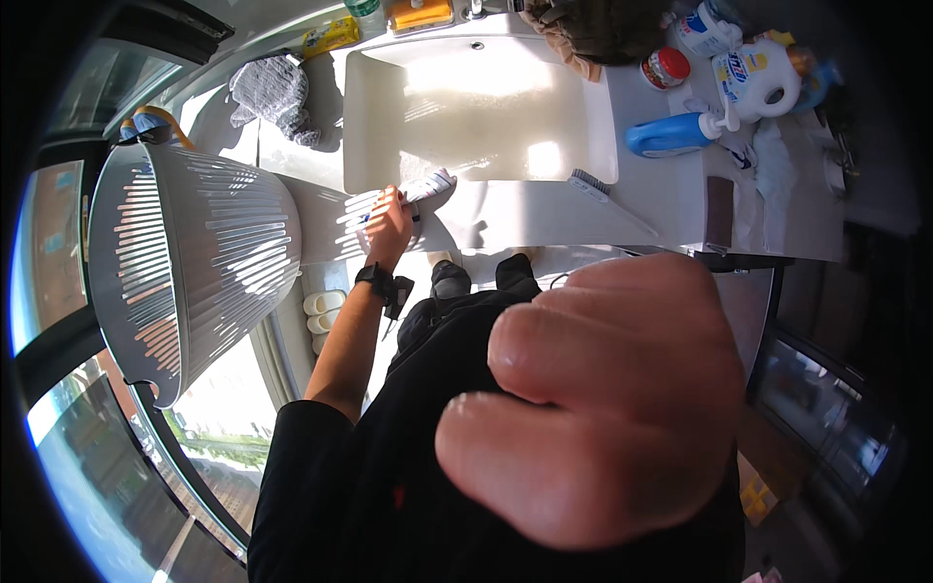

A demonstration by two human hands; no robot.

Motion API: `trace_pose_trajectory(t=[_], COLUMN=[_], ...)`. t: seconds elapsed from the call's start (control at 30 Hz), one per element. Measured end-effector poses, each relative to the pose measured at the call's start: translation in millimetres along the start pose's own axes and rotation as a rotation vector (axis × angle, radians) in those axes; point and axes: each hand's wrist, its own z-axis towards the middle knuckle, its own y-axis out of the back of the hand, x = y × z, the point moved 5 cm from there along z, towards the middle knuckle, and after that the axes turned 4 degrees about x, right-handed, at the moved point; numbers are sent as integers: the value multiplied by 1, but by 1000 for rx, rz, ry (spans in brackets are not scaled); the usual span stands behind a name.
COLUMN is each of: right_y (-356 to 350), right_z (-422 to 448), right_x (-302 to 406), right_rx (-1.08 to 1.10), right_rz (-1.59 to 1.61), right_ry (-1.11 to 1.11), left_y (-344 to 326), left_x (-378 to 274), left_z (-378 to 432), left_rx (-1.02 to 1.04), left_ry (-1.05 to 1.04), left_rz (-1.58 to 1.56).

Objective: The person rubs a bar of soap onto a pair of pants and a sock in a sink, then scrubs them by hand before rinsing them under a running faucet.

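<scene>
My left hand (390, 224) is at the front rim of a white sink (357, 116), with its fingers closed over a white, dark-striped item (435, 186). One end of that item sticks out past my fingers; its exact kind is unclear. A black wristband carries a small device on that wrist. My right hand (605, 393) is curled into a fist close to the camera, and no object shows in it. To the right, a scrubbing brush (612, 202) with grey bristles and a white handle lies on the front ledge of the sink.
A slatted plastic basket (219, 240) stands at the left by the windows. A grey cloth (271, 95) lies on the counter left of the sink. At the right are a blue pump bottle (667, 136), a red-lidded jar (665, 68) and a white detergent jug (758, 76). Dark fabric (605, 29) sits behind.
</scene>
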Motion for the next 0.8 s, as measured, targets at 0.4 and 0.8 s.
trace_pose_trajectory(t=[0.4,0.8], right_y=[-228,-133], right_z=[-171,-103], right_x=[-257,-266], right_rx=[-212,-729], right_rz=[821,1133], right_ry=[-1141,-774], left_y=[44,57], left_x=[-108,-173], left_z=[16,24], left_rx=[212,271], left_ry=[-121,-299], left_rz=[-863,-1048])
